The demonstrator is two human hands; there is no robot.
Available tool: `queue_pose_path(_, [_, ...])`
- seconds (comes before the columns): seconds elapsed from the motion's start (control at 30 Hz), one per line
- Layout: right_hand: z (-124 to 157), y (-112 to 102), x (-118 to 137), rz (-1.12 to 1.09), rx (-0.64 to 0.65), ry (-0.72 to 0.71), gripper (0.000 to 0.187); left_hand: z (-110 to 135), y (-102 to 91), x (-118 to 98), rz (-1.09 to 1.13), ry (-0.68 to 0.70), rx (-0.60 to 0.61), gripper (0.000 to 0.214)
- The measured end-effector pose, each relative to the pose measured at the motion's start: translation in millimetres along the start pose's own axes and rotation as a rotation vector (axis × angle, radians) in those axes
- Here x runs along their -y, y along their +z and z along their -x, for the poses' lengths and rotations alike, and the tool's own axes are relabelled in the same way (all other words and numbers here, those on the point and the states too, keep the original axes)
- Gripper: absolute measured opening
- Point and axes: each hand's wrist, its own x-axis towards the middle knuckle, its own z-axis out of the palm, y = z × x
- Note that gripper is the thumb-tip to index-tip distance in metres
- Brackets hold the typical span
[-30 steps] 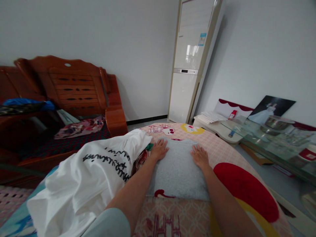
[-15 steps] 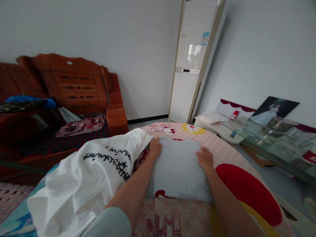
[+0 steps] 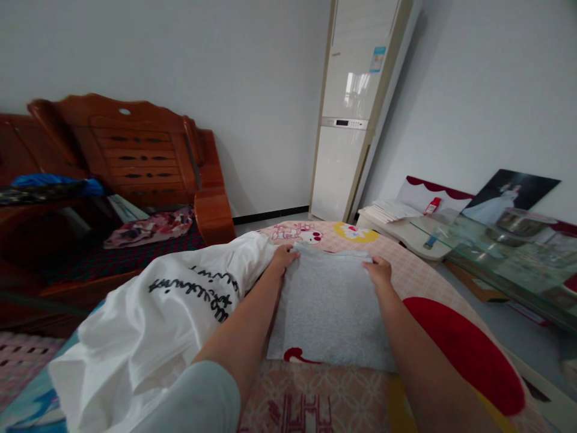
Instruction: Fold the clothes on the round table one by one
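A grey shirt (image 3: 336, 307), folded into a rough rectangle, lies on the patterned pink cloth with a bit of red print at its near edge. My left hand (image 3: 285, 257) pinches its far left corner. At the far right corner, my right hand (image 3: 379, 269) has its thumb and fingers closed on the fabric. The far edge between both hands looks slightly lifted. Left of the grey shirt, partly behind my left forearm, a crumpled white garment (image 3: 148, 325) with black script lettering is heaped up.
The pink cloth (image 3: 433, 282) with a large red spot covers the rounded surface. A wooden chair (image 3: 139, 150) with fabric on its seat stands at the left. A tall white air conditioner (image 3: 340, 168) fills the corner. On the right, a glass shelf (image 3: 487, 258) holds bowls near a photo (image 3: 509, 195).
Both hands went from lying flat on the grey shirt to gripping its far corners. The shirt's far edge is now pulled straighter and a little raised.
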Motion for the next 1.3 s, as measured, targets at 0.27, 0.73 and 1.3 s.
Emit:
queue_pose_path(0.27, [44, -53, 27, -0.676, 0.03, -0.042, 0.037, 53, -34.2, -27, 0.533, 0.159, 0.015, 0.018])
queue_pose_path(0.73, [143, -92, -44, -0.406, 0.169, -0.162, 0.019, 167, -54.5, 13, -0.228, 0.172, -0.064, 0.028])
queue_pose_path(1.3, [164, -44, -30, 0.094, 0.196, -0.55, 0.05, 159, -4.9, 32, -0.307, 0.482, 0.082, 0.039])
